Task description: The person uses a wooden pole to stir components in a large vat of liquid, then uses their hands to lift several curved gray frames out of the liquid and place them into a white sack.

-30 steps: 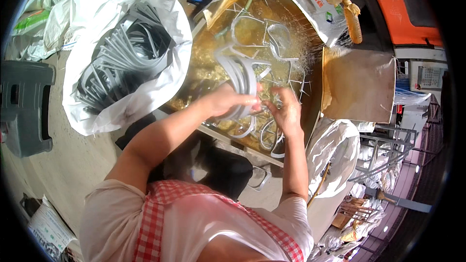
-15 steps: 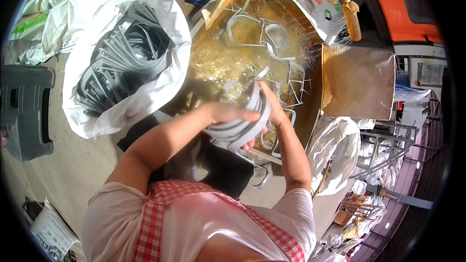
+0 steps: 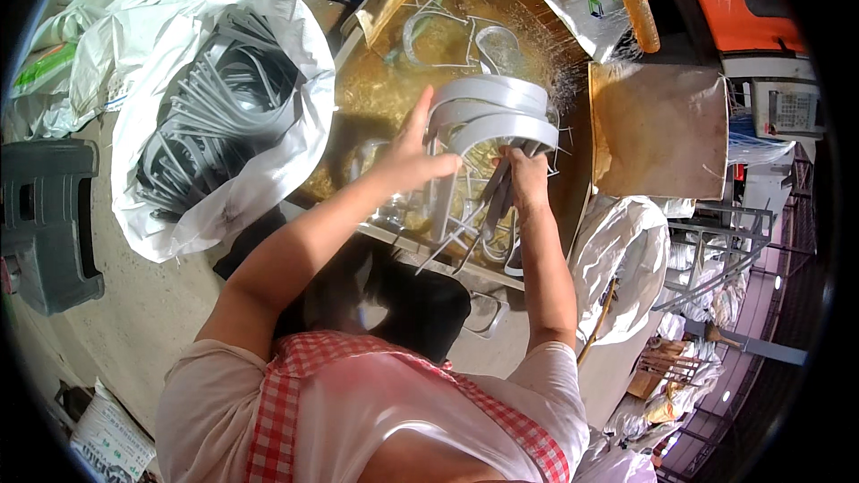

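Note:
My left hand point(image 3: 409, 157) grips one leg of a stack of grey U-shaped plastic pieces point(image 3: 490, 118), lifted and dripping above a metal tub point(image 3: 385, 94) of yellowish liquid. My right hand point(image 3: 523, 177) holds the other leg of the same stack, fingers closed around it with wire ends sticking down. More grey curved pieces point(image 3: 452, 34) lie in the liquid at the tub's far end.
A large white sack point(image 3: 268, 161) full of grey U-shaped pieces stands open at the left. A grey plastic crate point(image 3: 46, 219) sits at the far left. A brown board point(image 3: 659, 130) lies right of the tub, white bags point(image 3: 622, 259) below it.
Both hands gathered the grey pieces out of the liquid into one stack and raised it upright above the tub; liquid now sprays off it.

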The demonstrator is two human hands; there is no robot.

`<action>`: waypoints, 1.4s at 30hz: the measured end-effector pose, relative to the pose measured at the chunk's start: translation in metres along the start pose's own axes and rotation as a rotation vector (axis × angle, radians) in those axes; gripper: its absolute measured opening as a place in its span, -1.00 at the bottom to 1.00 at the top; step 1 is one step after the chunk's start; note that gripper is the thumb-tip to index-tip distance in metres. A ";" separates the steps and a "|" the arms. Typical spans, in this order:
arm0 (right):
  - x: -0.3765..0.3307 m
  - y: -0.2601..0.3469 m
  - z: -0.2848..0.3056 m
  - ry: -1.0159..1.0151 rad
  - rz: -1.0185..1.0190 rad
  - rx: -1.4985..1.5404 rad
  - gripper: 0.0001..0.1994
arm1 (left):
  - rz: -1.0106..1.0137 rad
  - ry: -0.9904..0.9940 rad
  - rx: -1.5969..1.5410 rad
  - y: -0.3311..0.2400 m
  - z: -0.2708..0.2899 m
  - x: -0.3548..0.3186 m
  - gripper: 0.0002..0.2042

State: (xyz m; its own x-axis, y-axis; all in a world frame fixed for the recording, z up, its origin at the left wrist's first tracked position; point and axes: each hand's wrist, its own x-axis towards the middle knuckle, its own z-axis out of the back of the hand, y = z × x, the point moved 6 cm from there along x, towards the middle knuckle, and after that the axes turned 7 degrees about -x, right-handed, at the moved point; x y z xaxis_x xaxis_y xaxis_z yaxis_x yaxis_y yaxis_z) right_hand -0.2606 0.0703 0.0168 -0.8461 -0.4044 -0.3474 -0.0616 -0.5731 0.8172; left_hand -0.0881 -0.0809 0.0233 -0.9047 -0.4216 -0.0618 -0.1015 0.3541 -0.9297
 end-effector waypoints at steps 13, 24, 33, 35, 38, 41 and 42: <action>-0.038 0.040 -0.016 0.709 0.084 0.604 -0.22 | 0.238 -0.376 -0.531 0.022 0.032 0.007 -0.68; -0.139 0.034 -0.061 1.182 0.084 1.294 -0.29 | 0.095 -0.287 -0.772 0.027 0.041 0.022 -0.73; -0.079 -0.053 0.040 -0.029 0.421 -1.331 -0.70 | 0.451 -0.389 -0.327 0.071 0.018 0.009 -0.71; -0.077 -0.064 0.081 -0.178 0.372 -1.270 -0.78 | 0.740 -0.391 -0.652 0.097 0.015 0.000 -0.74; -0.102 -0.070 0.150 -0.582 0.633 -1.023 -0.87 | 0.608 -0.418 -0.568 0.098 0.024 0.006 -0.76; -0.131 -0.075 0.238 -0.814 0.462 -0.829 -0.85 | 0.406 -0.576 -0.270 0.060 0.041 0.011 -0.64; -0.149 -0.062 0.272 -1.065 0.759 -0.993 -0.85 | 0.282 -0.557 -0.149 0.059 0.052 0.021 -0.63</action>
State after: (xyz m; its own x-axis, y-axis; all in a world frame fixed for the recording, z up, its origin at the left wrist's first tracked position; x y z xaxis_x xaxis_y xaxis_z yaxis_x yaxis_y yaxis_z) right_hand -0.2747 0.3599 0.1433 -0.5096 -0.3869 0.7685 0.5011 -0.8595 -0.1005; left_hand -0.0912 -0.1119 -0.0520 -0.5583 -0.6517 -0.5134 0.0162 0.6101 -0.7921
